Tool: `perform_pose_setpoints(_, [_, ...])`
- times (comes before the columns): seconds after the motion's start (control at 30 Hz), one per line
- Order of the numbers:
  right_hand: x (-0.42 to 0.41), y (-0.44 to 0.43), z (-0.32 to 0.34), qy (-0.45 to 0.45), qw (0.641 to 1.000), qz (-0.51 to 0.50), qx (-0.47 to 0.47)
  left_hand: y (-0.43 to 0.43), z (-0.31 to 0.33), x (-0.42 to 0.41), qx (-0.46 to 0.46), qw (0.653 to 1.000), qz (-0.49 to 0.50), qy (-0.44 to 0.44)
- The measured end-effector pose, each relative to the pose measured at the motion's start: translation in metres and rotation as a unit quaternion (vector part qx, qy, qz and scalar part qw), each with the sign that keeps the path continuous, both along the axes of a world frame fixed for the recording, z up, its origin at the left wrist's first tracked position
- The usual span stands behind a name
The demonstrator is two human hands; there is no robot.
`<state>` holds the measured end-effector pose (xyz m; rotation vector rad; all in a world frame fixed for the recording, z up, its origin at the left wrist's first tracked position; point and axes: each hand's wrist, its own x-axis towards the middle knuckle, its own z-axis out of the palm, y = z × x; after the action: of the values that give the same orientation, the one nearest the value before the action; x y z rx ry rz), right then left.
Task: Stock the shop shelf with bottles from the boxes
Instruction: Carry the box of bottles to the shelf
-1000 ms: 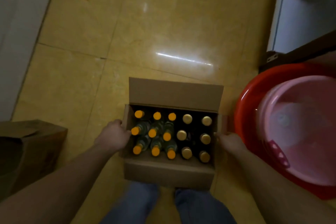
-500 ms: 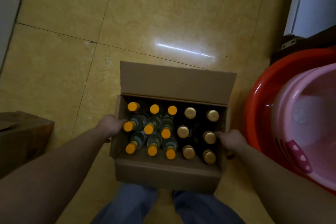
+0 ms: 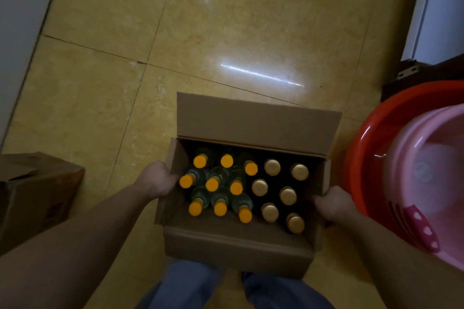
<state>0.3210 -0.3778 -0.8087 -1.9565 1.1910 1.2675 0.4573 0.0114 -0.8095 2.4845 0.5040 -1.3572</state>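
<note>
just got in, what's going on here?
A person is holding an open box by its ends, left hand on the left wall and right hand on the right. It seems lifted off the floor. Inside stand nine orange-capped bottles on the left and six gold-capped bottles on the right. A second box sits to the left, and a pink basin sits inside a red basin to the right. No shelf is in view.
</note>
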Motion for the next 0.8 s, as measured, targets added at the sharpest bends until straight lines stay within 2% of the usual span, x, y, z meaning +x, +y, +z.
perform_pose_setpoints(0.2, [-0.002, -0.002, 0.018, -0.01, 1.0, -0.003, 0.023, 0.008, 0.009, 0.004, -0.003, 1.0, -0.013, -0.001])
perform_pose_setpoints(0.4, [0.001, 0.005, 0.068, -0.011, 1.0, 0.003, 0.023, 0.02, 0.053, 0.0, -0.018, 1.0, -0.017, -0.003])
perform_pose_setpoints(0.6, [0.023, 0.018, 0.165, -0.031, 0.999, 0.008, 0.026, 0.029, 0.151, 0.007, -0.024, 1.0, -0.003, -0.012])
perform_pose_setpoints(0.8, [0.036, 0.035, 0.283, -0.064, 0.997, 0.014, 0.03, 0.058, 0.272, 0.022, -0.002, 0.999, -0.042, -0.03])
